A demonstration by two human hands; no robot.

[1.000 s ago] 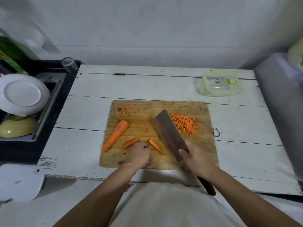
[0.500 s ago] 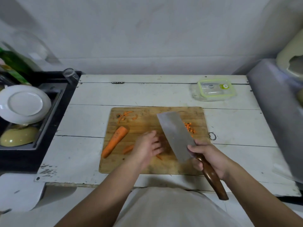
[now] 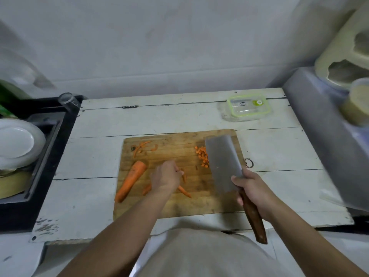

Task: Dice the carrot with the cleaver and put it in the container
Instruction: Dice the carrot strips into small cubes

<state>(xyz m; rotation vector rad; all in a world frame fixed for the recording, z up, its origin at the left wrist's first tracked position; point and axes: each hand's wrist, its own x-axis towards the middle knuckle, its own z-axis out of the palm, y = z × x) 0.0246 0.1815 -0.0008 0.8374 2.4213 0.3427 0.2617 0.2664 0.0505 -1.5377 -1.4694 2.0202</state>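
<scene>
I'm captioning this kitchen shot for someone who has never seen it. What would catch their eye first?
Probably the broad steel cleaver, gripped by the right hand over the right side of the wooden cutting board, beside a small pile of orange carrot dice. Next, the large uncut carrot piece on the board's left, and the left hand pinching a thin carrot strip mid-board.

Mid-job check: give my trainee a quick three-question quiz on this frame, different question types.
1. True or false: the container stands on the cutting board.
2. Which hand holds the cleaver? A) left B) right C) neither
3. Fill in: the diced carrot lies just ____ of the blade as the camera sees it.

Key: 1 false, it stands on the white table beyond the board. 2 B, the right hand grips the handle. 3 left.
</scene>
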